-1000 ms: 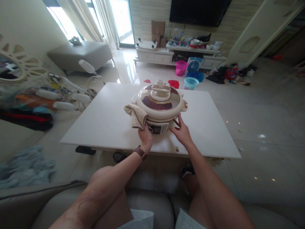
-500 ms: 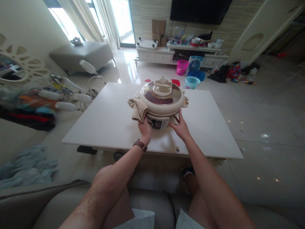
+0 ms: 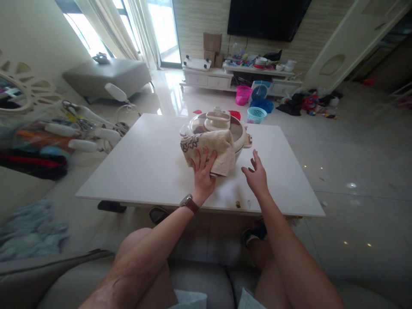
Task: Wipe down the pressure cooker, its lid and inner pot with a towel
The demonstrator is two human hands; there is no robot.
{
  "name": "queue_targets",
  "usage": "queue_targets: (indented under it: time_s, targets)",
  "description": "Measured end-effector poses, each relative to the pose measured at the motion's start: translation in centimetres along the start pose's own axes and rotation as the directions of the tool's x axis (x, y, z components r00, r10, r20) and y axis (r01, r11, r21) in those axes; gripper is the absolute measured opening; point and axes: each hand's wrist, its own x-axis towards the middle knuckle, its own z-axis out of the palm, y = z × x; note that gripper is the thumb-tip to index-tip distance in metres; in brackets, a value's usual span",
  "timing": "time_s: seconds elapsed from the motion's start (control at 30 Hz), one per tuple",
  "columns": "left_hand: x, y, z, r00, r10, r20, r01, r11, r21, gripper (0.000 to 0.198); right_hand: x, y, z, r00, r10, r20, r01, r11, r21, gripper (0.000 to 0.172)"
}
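A cream electric cooker point(image 3: 238, 128) with a glass lid stands on the white table point(image 3: 154, 159). My left hand point(image 3: 203, 171), its fingers spread over a beige cloth point(image 3: 222, 148), holds the cloth flat against the cooker's front. A dark printed pattern shows at the cloth's left end. Most of the cooker's front panel is hidden behind it. To the right of the cooker, my right hand point(image 3: 255, 174) is open just above the table, its fingers apart and nothing in them. A lid handle point(image 3: 218, 120) rises at the top.
Near the table's front edge is a small sticker point(image 3: 238, 204). A floor lamp with white shades point(image 3: 83, 145) stands to the left. Beyond the table are a blue basket point(image 3: 256, 115) and a pink basket point(image 3: 243, 95). A sofa point(image 3: 199, 279) is beneath me.
The bunched cloth at the cooker's left side now lies spread across its front under my left hand. My right hand has come away from the cooker's right side.
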Motion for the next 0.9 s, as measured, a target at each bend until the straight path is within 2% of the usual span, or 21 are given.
queue_targets:
  time_s: [0.1,0.17,0.2,0.27,0.33,0.4,0.43,0.47,0.53,0.6,0.7,0.8,0.9]
  targets:
    - [0.9,-1.0,0.5,0.987,-0.083,-0.139,0.061,0.987,-0.151,0.074,-0.2,0.0,-0.1,1.0,-0.008,-0.021,0.008,1.0,0.005,0.097]
    - [2.1,-1.9,0.5,0.941,-0.259,-0.216,0.191,0.937,-0.292,0.073,-0.3,0.1,-0.1,1.0,-0.006,-0.024,0.006,1.0,0.008,0.096]
    - [2.7,-2.4,0.4,0.898,-0.377,-0.229,0.277,0.886,-0.371,0.068,-0.3,0.2,-0.1,1.0,-0.004,-0.022,0.004,1.0,0.012,0.096]
    - [3.9,-3.5,0.2,0.767,-0.61,-0.199,0.446,0.73,-0.519,0.051,-0.3,0.3,-0.1,1.0,-0.005,-0.012,0.005,1.0,0.021,0.096]
    - [4.7,-4.4,0.0,0.598,-0.792,-0.121,0.567,0.525,-0.635,0.035,-0.2,0.3,-0.1,1.0,-0.008,-0.002,0.009,1.0,0.026,0.096]
    - [4.5,-4.7,0.2,0.432,-0.901,-0.039,0.632,0.333,-0.7,0.025,-0.2,0.2,-0.1,1.0,-0.005,0.009,0.005,1.0,0.027,0.095]
    - [4.1,-4.5,0.4,0.37,-0.929,-0.016,0.65,0.271,-0.71,0.021,-0.2,0.1,-0.1,1.0,-0.003,0.013,0.002,1.0,0.028,0.095]
    - [3.3,-4.1,0.8,0.332,-0.943,-0.011,0.662,0.242,-0.709,0.018,-0.2,0.1,0.0,1.0,-0.001,0.013,0.0,1.0,0.029,0.095]
    - [1.3,-2.6,1.7,0.336,-0.94,-0.061,0.662,0.282,-0.695,0.013,-0.2,0.0,0.0,1.0,-0.004,0.006,0.004,0.999,0.032,0.094]
    - [-1.1,-0.6,2.6,0.376,-0.921,-0.1,0.632,0.333,-0.699,0.015,-0.1,0.0,0.1,1.0,-0.018,-0.004,0.018,0.999,0.027,0.093]
    - [-3.9,2.5,3.5,0.421,-0.907,0.009,0.642,0.291,-0.709,0.024,-0.1,0.2,0.2,0.999,-0.04,-0.001,0.04,0.999,0.016,0.092]
    - [-4.6,4.1,3.5,0.424,-0.903,0.064,0.647,0.253,-0.719,0.02,-0.2,0.2,0.2,0.999,-0.035,0.006,0.035,0.999,0.016,0.091]
    - [-3.7,4.0,3.2,0.407,-0.912,0.057,0.625,0.232,-0.746,0.021,-0.3,0.1,0.1,1.0,-0.014,0.01,0.013,0.999,0.035,0.092]
